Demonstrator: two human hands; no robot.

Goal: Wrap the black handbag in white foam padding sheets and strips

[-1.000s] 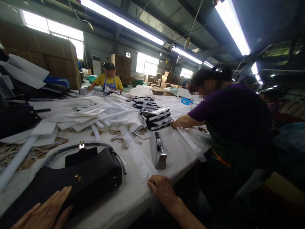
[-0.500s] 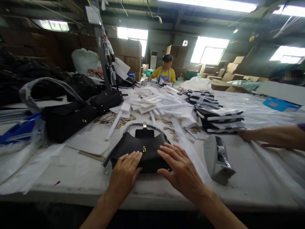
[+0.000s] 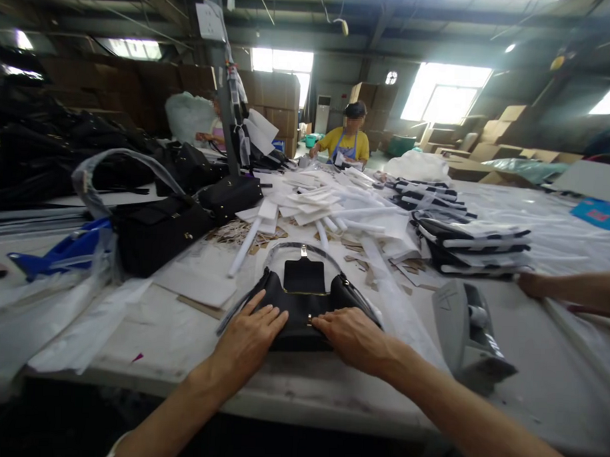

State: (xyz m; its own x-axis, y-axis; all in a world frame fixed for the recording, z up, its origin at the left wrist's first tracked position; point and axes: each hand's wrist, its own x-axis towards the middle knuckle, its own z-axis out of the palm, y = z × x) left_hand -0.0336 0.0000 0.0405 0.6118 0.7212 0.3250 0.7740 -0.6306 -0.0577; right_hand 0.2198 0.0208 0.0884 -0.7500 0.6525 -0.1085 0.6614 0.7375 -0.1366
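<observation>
A black handbag (image 3: 297,305) lies on the table in front of me, its plastic-wrapped handle standing up behind it. At its back a small black flap (image 3: 304,276) with a gold fitting points away from me. My left hand (image 3: 254,328) rests on the left part of the bag, fingers spread and palm down. My right hand (image 3: 354,333) is on the right part, its fingers bent and close together with the tips at the gold clasp (image 3: 310,320). The right thumb is hidden.
A grey tape dispenser (image 3: 469,334) stands at right, below stacked black-and-white bundles (image 3: 477,244). A co-worker's arm (image 3: 573,291) reaches in there. Another black bag (image 3: 157,233) and a blue tool (image 3: 64,252) sit left. White paper pieces (image 3: 311,199) are heaped behind; a person (image 3: 345,144) works beyond.
My right hand has come down and left onto the bag, its fingers drawing together at the clasp. The left hand stays on the bag. The view has swung left.
</observation>
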